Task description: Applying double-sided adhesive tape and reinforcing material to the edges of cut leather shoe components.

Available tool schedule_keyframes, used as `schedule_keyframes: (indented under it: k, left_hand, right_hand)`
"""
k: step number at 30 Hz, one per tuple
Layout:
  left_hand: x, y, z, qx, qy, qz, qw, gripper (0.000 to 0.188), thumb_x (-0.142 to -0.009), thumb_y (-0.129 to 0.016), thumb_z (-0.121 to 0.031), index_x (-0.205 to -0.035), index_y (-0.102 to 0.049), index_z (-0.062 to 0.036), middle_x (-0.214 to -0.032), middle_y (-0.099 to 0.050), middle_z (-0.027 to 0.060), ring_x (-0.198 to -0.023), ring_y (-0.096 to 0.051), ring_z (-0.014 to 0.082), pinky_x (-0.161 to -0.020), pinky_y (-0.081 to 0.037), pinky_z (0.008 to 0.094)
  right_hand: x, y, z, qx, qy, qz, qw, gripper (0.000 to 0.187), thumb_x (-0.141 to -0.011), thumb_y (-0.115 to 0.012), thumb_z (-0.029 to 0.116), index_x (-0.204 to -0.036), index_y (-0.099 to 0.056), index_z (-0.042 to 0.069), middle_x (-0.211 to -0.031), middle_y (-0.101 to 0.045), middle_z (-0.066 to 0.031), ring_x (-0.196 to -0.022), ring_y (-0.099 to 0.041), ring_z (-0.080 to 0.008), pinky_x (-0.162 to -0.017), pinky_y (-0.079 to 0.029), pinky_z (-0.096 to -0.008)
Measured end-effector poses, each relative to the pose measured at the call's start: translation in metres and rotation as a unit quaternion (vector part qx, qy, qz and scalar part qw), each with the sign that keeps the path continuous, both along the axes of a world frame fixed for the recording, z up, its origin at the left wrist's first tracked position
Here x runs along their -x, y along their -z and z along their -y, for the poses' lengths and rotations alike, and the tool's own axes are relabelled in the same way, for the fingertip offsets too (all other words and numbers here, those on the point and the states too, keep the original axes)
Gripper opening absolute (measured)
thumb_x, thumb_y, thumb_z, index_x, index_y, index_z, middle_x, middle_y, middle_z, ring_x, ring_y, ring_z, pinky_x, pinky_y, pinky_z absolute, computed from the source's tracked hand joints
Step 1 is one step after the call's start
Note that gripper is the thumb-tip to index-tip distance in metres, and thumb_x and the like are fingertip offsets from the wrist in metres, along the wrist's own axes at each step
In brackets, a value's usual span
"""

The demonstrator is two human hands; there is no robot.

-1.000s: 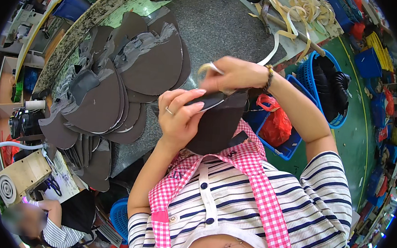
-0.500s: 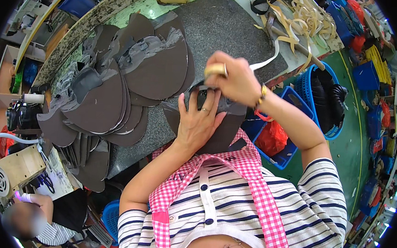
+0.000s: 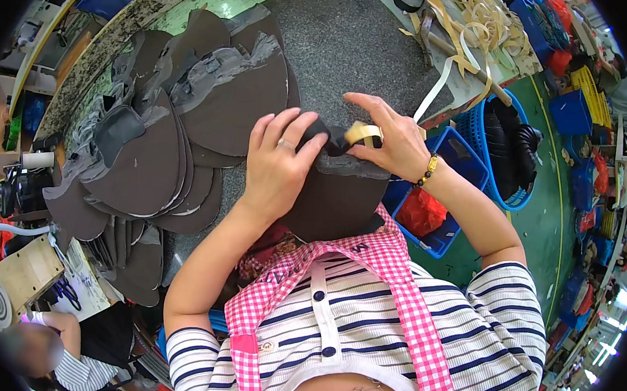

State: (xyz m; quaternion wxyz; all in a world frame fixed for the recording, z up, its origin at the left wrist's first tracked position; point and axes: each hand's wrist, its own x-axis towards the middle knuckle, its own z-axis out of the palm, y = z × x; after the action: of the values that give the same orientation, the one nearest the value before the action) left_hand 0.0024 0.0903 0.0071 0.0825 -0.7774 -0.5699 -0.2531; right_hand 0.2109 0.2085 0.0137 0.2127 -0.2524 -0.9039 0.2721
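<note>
Between my hands lies a dark brown, curved flat piece with a grey-smeared band along its far edge. My left hand is closed, thumb and forefinger pinching a small black flexible piece at that edge. My right hand is closed round a short rounded tool, yellowish with a shiny rim. Its forefinger points outward, and its thumb is beside the black piece. Motion blurs the tool, so its exact kind is unclear. To the left is an overlapping pile of similar brown pieces with grey-smeared edges.
A dark speckled stone slab lies under the work. Pale strips are heaped at the far right. To the right are a blue crate with a red bag and a round blue basket. Another person sits at lower left.
My left hand has lifted from lying flat on the brown piece and now pinches the black piece. My right hand has come down and right with the tool, its forefinger extended.
</note>
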Motion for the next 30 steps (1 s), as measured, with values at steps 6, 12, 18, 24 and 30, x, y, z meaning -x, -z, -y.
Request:
schedule_keyframes:
  k: [6, 12, 18, 24, 30]
  left_hand:
    - [-0.003, -0.018, -0.008, 0.031, -0.076, 0.133, 0.988, 0.039, -0.065, -0.075, -0.007, -0.103, -0.071, -0.0090, -0.132, -0.056, 0.0099, -0.135, -0.039, 0.0326, -0.109, -0.033, 0.0480]
    - [0.001, 0.005, 0.000, 0.009, 0.024, 0.029, 0.999, 0.028, -0.077, -0.061, -0.008, -0.102, -0.070, -0.0019, -0.118, -0.064, 0.0088, -0.117, -0.056, 0.0254, -0.105, -0.041, 0.0438]
    - [0.002, 0.009, 0.002, 0.057, 0.040, 0.017, 0.997, 0.033, -0.077, -0.061, -0.007, -0.109, -0.068, -0.0004, -0.121, -0.063, 0.0116, -0.115, -0.058, 0.0249, -0.104, -0.042, 0.0432]
    - [0.014, -0.004, 0.018, 0.117, 0.059, -0.004, 0.991, 0.041, -0.079, -0.065, -0.004, -0.120, -0.063, -0.0043, -0.122, -0.063, 0.0099, -0.114, -0.060, 0.0259, -0.102, -0.044, 0.0420]
    - [0.018, 0.000, 0.040, 0.206, -0.008, 0.294, 0.933, 0.043, -0.079, -0.074, -0.018, -0.117, -0.060, -0.0029, -0.116, -0.062, 0.0146, -0.108, -0.059, 0.0275, -0.098, -0.043, 0.0392]
  right_hand:
    - [-0.004, 0.005, 0.002, 0.002, -0.052, 0.004, 0.999, 0.078, -0.067, -0.076, 0.012, -0.138, -0.043, 0.013, -0.133, -0.054, -0.0079, -0.094, -0.067, -0.0287, -0.070, -0.056, -0.0363]
    - [0.001, 0.001, -0.002, -0.051, -0.088, -0.029, 0.994, 0.063, -0.076, -0.070, 0.011, -0.135, -0.048, 0.008, -0.134, -0.055, -0.0109, -0.090, -0.070, -0.0243, -0.064, -0.057, -0.0294]
    - [-0.003, 0.002, -0.002, -0.145, -0.200, 0.075, 0.966, 0.064, -0.068, -0.067, 0.011, -0.130, -0.054, 0.008, -0.134, -0.057, -0.0079, -0.073, -0.068, -0.0156, -0.058, -0.055, -0.0270]
    - [-0.026, 0.002, -0.019, -0.101, -0.258, 0.100, 0.956, 0.058, -0.066, -0.067, 0.007, -0.124, -0.060, 0.010, -0.132, -0.059, -0.0079, -0.081, -0.070, -0.0191, -0.060, -0.056, -0.0291]
    - [-0.004, -0.012, -0.010, 0.195, 0.035, -0.075, 0.977, 0.028, -0.077, -0.069, 0.012, -0.105, -0.066, 0.006, -0.096, -0.069, -0.0107, -0.083, -0.069, -0.0205, -0.072, -0.052, -0.0288]
